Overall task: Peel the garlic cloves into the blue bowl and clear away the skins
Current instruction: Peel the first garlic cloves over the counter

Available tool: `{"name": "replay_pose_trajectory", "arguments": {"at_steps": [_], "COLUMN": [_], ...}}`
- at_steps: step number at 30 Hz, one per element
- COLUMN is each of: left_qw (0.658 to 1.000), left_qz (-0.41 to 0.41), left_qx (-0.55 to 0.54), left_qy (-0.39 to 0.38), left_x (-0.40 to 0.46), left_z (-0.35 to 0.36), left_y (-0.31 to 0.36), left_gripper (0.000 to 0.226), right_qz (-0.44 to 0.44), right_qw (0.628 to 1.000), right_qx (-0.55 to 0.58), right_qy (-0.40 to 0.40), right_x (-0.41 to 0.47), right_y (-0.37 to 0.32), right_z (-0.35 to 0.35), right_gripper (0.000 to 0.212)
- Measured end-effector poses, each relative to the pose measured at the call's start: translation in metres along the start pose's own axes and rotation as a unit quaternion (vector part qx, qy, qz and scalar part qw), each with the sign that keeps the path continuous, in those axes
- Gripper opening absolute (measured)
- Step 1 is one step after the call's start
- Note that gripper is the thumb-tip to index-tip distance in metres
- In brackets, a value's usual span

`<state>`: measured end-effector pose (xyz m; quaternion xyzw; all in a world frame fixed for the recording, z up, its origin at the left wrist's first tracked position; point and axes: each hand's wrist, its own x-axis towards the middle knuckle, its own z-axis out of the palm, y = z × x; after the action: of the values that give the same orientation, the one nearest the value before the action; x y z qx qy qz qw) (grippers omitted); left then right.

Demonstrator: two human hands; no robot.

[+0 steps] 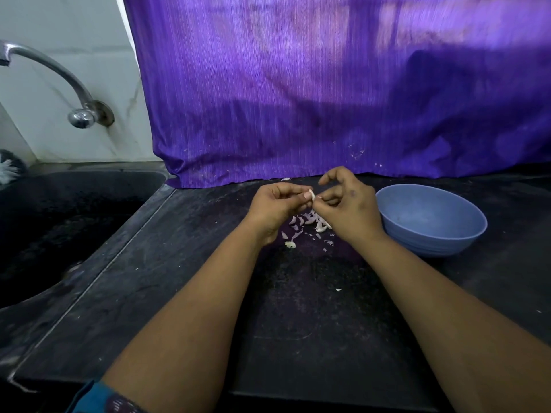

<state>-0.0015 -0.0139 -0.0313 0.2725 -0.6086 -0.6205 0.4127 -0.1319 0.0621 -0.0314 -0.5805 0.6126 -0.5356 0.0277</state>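
A person's left hand (278, 204) and right hand (347, 208) meet above the dark table (185, 263), near its back edge. Both hands' fingers (307, 195) pinch one garlic clove (312, 194) between the fingertips. Loose skins (307, 225) lie directly beneath. The blue bowl (432, 219) sits just right of the right hand.

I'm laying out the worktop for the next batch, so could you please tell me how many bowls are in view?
1. The blue bowl stands on the dark counter, just right of the right hand, in front of the purple curtain. Nothing else bowl-shaped shows, though the curtain could hide more.
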Motion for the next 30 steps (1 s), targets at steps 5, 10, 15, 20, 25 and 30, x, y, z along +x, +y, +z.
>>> {"name": "replay_pose_trajectory", "arguments": {"at_steps": [5,10,15,20,25,30], "left_qw": [0.998,0.999,0.998,0.999,0.999,0.997], "left_qz": [0.023,0.019,0.025,0.03,0.033,0.035], "left_qx": [0.055,0.049,0.054,0.034,0.028,0.061], "left_qy": [0.005,-0.006,-0.015,-0.013,0.018,0.016], "left_x": [-0.002,-0.002,-0.001,0.0,0.0,0.001], "left_z": [0.002,0.0,0.0,0.003,0.002,0.0], "left_y": [0.001,0.0,-0.003,-0.004,-0.003,-0.006], "left_gripper": [0.021,0.022,0.02,0.011,0.009,0.014], "right_qz": [0.007,0.016,0.01,0.036,0.06,0.058], "right_qw": [1.0,0.999,0.999,0.998,0.997,0.998], "right_qx": [-0.003,0.031,0.038,0.042,0.041,0.004], "right_qy": [-0.003,0.011,0.005,0.005,0.004,0.005], "right_x": [0.001,0.003,0.003,0.006,0.006,0.006], "right_y": [0.004,0.006,0.01,0.011,0.012,0.013], "right_z": [0.001,0.002,0.005,0.006,0.008,0.006], "right_gripper": [0.031,0.033,0.03,0.027,0.02,0.004]}}
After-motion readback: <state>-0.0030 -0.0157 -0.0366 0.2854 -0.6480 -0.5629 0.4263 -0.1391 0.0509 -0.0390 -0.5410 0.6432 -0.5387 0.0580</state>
